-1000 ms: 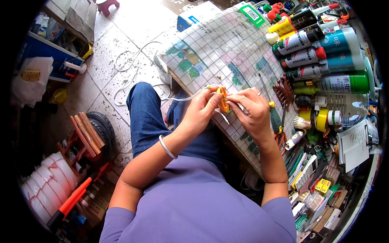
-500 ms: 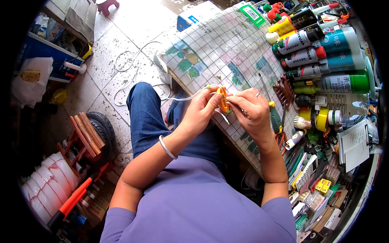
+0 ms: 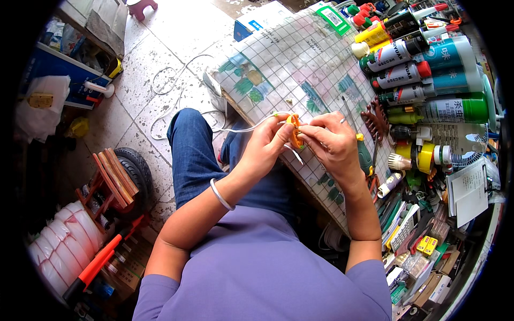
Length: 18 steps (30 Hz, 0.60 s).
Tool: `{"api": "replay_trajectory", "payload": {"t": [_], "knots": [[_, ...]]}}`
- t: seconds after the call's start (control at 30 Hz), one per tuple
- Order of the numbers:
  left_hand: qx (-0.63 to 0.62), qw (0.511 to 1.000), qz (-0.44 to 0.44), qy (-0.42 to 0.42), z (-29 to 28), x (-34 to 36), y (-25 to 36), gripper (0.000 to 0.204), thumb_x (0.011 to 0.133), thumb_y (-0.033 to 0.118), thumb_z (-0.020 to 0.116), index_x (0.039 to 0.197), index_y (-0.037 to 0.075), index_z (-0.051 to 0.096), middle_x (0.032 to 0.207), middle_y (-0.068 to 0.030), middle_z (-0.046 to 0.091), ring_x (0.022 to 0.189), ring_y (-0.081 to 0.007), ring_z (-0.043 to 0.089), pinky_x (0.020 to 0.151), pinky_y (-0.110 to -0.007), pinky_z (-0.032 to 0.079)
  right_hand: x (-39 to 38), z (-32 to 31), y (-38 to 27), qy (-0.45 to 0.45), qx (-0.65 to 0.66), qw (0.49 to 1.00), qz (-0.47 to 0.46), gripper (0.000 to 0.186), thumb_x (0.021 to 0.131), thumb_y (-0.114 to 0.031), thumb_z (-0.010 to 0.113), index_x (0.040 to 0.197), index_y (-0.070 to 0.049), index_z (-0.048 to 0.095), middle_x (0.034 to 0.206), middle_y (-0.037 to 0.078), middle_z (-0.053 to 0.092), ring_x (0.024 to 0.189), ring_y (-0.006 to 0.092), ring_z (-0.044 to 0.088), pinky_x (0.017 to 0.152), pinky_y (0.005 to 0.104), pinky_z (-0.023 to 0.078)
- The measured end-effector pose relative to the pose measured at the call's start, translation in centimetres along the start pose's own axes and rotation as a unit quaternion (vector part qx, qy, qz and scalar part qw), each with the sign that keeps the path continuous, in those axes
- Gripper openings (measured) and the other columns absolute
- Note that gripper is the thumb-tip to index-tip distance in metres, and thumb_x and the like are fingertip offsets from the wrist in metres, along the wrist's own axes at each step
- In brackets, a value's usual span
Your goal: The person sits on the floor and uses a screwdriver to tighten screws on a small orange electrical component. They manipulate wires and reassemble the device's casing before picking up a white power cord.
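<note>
Over the near left edge of the table, my left hand (image 3: 262,145) is closed on a small orange plastic piece with openings in it (image 3: 293,122); its exact kind cannot be made out. A white cable (image 3: 240,131) comes up from the floor to this hand, and its short free end (image 3: 296,155) sticks out below the fingers. My right hand (image 3: 336,147) is pinched against the piece's right side, thumb and fingertips together. Whatever lies between those fingertips is too small or hidden to tell. A green screwdriver handle (image 3: 364,155) lies just right of my right hand.
A grid-patterned cover lies over the table (image 3: 278,69). Spray cans (image 3: 396,75), bottles, a brush (image 3: 399,161) and tools crowd its right side. Cable loops (image 3: 160,80) lie on the tiled floor. At lower left stand a wheeled cart (image 3: 115,179) and a wrapped white roll (image 3: 67,235).
My right hand has shifted slightly and its fingers have turned a little at the orange piece. The left hand keeps its grip in the same place.
</note>
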<state>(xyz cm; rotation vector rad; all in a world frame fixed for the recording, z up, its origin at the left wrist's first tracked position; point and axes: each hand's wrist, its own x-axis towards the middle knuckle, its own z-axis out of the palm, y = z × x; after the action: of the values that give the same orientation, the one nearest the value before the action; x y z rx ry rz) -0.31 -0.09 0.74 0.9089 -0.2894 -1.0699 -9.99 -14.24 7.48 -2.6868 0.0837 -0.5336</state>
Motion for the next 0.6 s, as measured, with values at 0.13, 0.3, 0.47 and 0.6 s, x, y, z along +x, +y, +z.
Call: {"api": "replay_trajectory", "payload": {"t": [0.13, 0.3, 0.47, 0.6], "knots": [[0.007, 1.000, 0.013, -0.005, 0.01, 0.04, 0.00, 0.032, 0.102, 0.025, 0.053, 0.123, 0.001, 0.052, 0.095, -0.0035, 0.064, 0.082, -0.0082, 0.062, 0.068, -0.021, 0.048, -0.01, 0.34, -0.13, 0.023, 0.023, 0.999, 0.015, 0.016, 0.074, -0.004, 0.074, 0.088, -0.008, 0.069, 0.084, 0.006, 0.063, 0.077, 0.0251, 0.059, 0.069, 0.0365, 0.046], [0.012, 1.000, 0.014, -0.009, 0.02, 0.03, 0.13, 0.032, 0.102, 0.025, 0.053, 0.122, 0.001, 0.052, 0.095, -0.0039, 0.064, 0.082, -0.0086, 0.062, 0.068, -0.021, 0.048, -0.13, 0.46, 0.13, 0.020, 0.040, 0.999, 0.012, 0.013, 0.075, -0.005, 0.073, 0.087, -0.009, 0.068, 0.081, 0.006, 0.062, 0.076, 0.0259, 0.058, 0.069, 0.0377, 0.046], [0.023, 0.999, -0.017, -0.033, -0.59, -0.07, -0.02, 0.041, 0.101, 0.037, 0.053, 0.129, 0.007, 0.053, 0.112, 0.0006, 0.060, 0.102, -0.0068, 0.058, 0.080, -0.022, 0.047, -0.10, 0.42, -0.09, 0.017, 0.019, 1.000, 0.008, 0.013, 0.075, -0.005, 0.073, 0.087, -0.008, 0.068, 0.081, 0.006, 0.062, 0.076, 0.0263, 0.058, 0.070, 0.0375, 0.045], [0.026, 0.999, -0.006, -0.032, -0.51, -0.04, 0.09, 0.038, 0.101, 0.033, 0.053, 0.127, 0.005, 0.052, 0.107, -0.0010, 0.062, 0.095, -0.0068, 0.059, 0.075, -0.021, 0.047, -0.07, 0.20, -0.12, 0.005, 0.035, 0.999, 0.021, 0.013, 0.076, -0.006, 0.073, 0.088, -0.008, 0.068, 0.083, 0.006, 0.062, 0.078, 0.0266, 0.058, 0.070, 0.0377, 0.045]]}}
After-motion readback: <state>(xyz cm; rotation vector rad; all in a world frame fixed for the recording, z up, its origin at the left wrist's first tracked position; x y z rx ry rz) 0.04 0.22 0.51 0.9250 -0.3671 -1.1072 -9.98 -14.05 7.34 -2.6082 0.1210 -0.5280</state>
